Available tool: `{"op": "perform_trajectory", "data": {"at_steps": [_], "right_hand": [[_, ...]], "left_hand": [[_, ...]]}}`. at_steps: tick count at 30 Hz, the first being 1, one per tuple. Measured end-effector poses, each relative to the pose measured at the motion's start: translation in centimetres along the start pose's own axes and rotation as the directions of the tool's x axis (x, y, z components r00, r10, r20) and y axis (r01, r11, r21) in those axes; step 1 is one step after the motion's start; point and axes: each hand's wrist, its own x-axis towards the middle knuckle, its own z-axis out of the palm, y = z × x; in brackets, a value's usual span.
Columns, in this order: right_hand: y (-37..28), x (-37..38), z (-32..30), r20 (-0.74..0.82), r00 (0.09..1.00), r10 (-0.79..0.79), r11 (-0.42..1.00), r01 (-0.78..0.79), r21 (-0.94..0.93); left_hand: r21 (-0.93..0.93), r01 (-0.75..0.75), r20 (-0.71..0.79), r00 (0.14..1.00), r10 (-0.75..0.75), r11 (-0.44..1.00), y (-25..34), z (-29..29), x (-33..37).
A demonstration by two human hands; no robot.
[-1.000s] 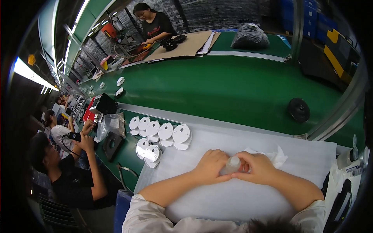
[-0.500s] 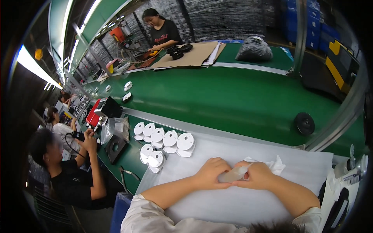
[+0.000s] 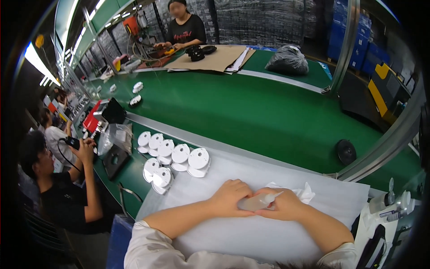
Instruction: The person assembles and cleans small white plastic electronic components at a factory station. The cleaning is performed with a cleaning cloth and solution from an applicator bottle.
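Note:
A translucent squeeze bottle (image 3: 255, 203) with a pointed nozzle lies tilted between my hands above the white foam sheet (image 3: 215, 231), its tip toward the right. My left hand (image 3: 229, 198) is closed around the bottle's base end. Around the nozzle end, the fingers of my right hand (image 3: 287, 206) are closed too. A crumpled white tissue (image 3: 306, 193) shows just behind my right hand; whether the hand touches it is hidden. Left of my hands, several white round parts (image 3: 180, 154) with disc-shaped tops stand in two rows.
Beyond the sheet runs a green conveyor belt (image 3: 233, 107), with a black round part (image 3: 346, 152) at its right. Bottles (image 3: 405, 202) stand at the far right. Pliers (image 3: 127, 193) lie left. A co-worker (image 3: 67, 184) sits at my left; another person (image 3: 186, 29) works across the belt.
The whole view has shifted slightly. The bottle has turned a little in my hands, so its pointed nozzle now shows clearly. Across the belt, the person has raised their head.

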Motion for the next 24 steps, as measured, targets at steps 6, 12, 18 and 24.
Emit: {"op": "perform_trajectory", "data": {"at_steps": [6,12,18,24], "right_hand": [[-0.7,-0.1,-0.3,-0.027,1.000,-0.005,1.000,0.006,0.021],[-1.5,0.1,-0.8,0.053,0.994,0.092,0.994,-0.094,0.054],[-0.3,-0.1,-0.5,-0.006,1.000,0.021,1.000,-0.021,0.001],[-0.9,0.5,-0.8,0.082,0.989,0.127,0.992,-0.125,-0.032]], "left_hand": [[-0.048,-0.019,-0.029,0.999,0.017,0.999,0.1,0.0,-0.1],[-0.050,0.003,-0.004,1.000,-0.004,0.999,-0.2,0.6,-0.3],[-0.025,0.003,0.020,1.000,-0.002,1.000,0.1,0.0,0.1],[-0.054,-0.040,-0.015,0.999,0.039,0.998,-0.6,0.1,-0.3]]}}
